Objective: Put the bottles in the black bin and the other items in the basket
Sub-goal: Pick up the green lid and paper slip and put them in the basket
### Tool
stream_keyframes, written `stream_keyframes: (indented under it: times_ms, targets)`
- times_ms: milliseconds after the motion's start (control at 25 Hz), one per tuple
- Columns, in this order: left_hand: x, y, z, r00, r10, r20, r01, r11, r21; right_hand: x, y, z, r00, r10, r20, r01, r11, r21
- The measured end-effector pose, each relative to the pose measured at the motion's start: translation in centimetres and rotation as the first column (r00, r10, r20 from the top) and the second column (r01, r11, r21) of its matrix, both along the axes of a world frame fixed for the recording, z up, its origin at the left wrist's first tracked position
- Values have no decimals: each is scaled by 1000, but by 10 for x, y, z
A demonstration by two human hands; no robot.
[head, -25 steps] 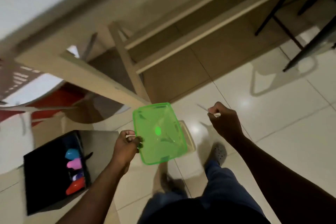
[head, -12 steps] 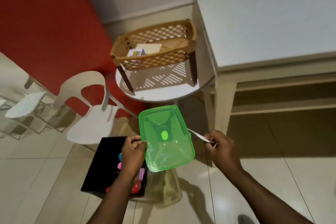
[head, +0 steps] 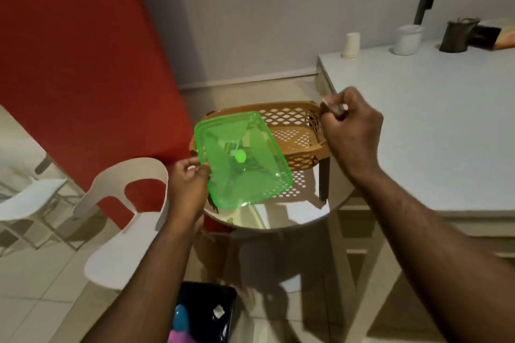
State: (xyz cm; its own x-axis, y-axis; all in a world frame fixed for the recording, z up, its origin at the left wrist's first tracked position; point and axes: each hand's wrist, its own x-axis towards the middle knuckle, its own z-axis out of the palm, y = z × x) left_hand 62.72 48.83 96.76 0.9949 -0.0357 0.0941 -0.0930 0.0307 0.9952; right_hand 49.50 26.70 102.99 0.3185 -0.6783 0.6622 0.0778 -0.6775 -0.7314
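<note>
My left hand grips the edge of a translucent green plastic container and holds it tilted over the left half of the brown perforated basket. The basket stands on a small round white table. My right hand is closed around a thin white utensil at the basket's right rim; most of the utensil is hidden in the fist. Items inside the basket show only dimly through the green plastic. The black bin sits on the floor at the bottom, with blue and pink bottles in it.
A large white table fills the right side, with a paper cup, a white jar and a dark pot at its back. A white plastic chair stands left of the round table, before a red wall.
The view has swung up from the floor and bin to the basket. Both hands rose: the green container now hangs over the basket and my right hand has reached its right rim.
</note>
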Motion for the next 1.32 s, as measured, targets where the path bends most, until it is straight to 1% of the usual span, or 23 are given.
stream_keyframes:
  times_ms: [80, 160, 280, 360, 440, 520, 560, 600, 680, 720, 760, 800, 880, 920, 960, 1000, 1040, 1080, 1120, 1160, 1240, 1320]
  targets:
    - [47, -42, 16, 999, 8, 36, -7, 1000, -9, 44, -39, 22, 1000, -13, -19, 13, 1000, -14]
    - [88, -82, 24, 1000, -12, 21, 12, 1000, 16, 81, -73, 35, 996, -37, -83, 35, 999, -29]
    - [141, -141, 16, 995, -89, -39, 94, 983, 160, 133, -115, 36, 989, -31, -144, 24, 999, -49]
    - [158, -172, 2, 978, -158, -133, 190, 944, 270, 162, -133, 24, 975, -14, -223, -3, 997, -76]
    - [166, -195, -19, 951, -202, -234, 280, 881, 381, 185, -147, 8, 948, -2, -317, -26, 996, -83]
    - [170, -207, -39, 928, -215, -304, 348, 790, 505, 204, -157, -9, 912, 36, -408, -71, 995, -70]
    - [173, -209, -45, 915, -224, -337, 385, 735, 558, 213, -159, -16, 886, 66, -459, -106, 992, -63]
    - [176, -210, -51, 899, -237, -368, 427, 657, 621, 222, -160, -23, 850, 103, -517, -149, 988, -49]
    - [183, -209, -56, 858, -276, -433, 513, 439, 738, 240, -158, -36, 739, 197, -645, -257, 966, 1]
    - [185, -206, -54, 850, -295, -437, 522, 349, 778, 247, -154, -42, 669, 238, -704, -318, 948, 18]
    - [187, -201, -50, 858, -312, -408, 495, 285, 821, 254, -149, -48, 592, 272, -758, -381, 924, 34]
    - [189, -193, -45, 886, -313, -343, 427, 260, 866, 259, -143, -54, 519, 300, -800, -437, 898, 53]
    - [199, -173, -36, 950, -276, -147, 216, 236, 948, 269, -128, -68, 383, 337, -860, -531, 842, 93]
    - [205, -163, -33, 958, -273, -86, 138, 175, 975, 272, -119, -75, 318, 344, -884, -576, 810, 108]
    - [212, -153, -32, 956, -274, -103, 123, 57, 991, 276, -111, -82, 244, 348, -905, -621, 773, 130]
    - [217, -145, -31, 946, -267, -184, 171, -70, 983, 278, -103, -87, 149, 346, -926, -658, 734, 168]
    - [222, -140, -32, 928, -239, -285, 256, -145, 956, 280, -96, -93, 50, 340, -939, -688, 694, 214]
    - [225, -138, -35, 907, -214, -362, 331, -168, 928, 281, -91, -97, -34, 326, -945, -708, 659, 253]
    - [228, -138, -39, 893, -203, -401, 373, -162, 913, 282, -88, -100, -94, 313, -945, -725, 629, 281]
    - [232, -138, -42, 892, -202, -405, 382, -143, 913, 282, -85, -103, -140, 306, -942, -735, 606, 306]
    - [237, -137, -43, 912, -199, -358, 340, -117, 933, 281, -82, -107, -203, 307, -930, -745, 567, 350]
    - [243, -136, -42, 938, -159, -308, 295, -101, 950, 280, -77, -111, -229, 318, -920, -754, 540, 374]
